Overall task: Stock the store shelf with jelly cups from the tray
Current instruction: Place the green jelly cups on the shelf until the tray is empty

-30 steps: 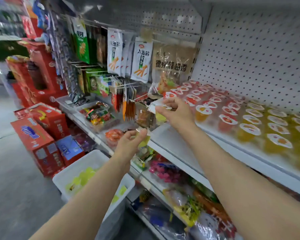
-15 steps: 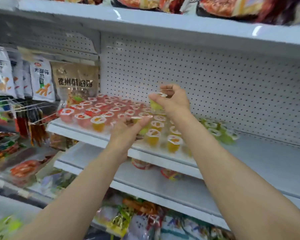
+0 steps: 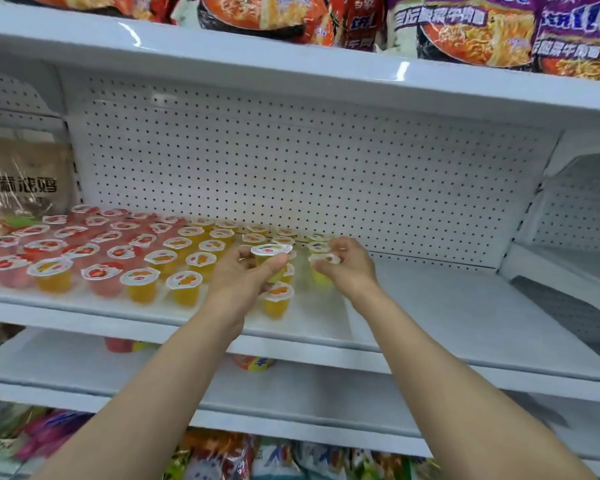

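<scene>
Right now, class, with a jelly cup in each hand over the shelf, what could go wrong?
1. The left hand holds its cup above the orange cups; lowering it carelessly could topple one.
2. The right hand pinches its cup by the rim, so it might slip.
3. The front cup stands near the shelf edge and a forearm could knock it off.

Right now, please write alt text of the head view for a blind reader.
Two bare hands each hold a green jelly cup, left hand and right hand, above a white shelf partly filled with rows of red and orange cups; noodle packs sit above.
</scene>
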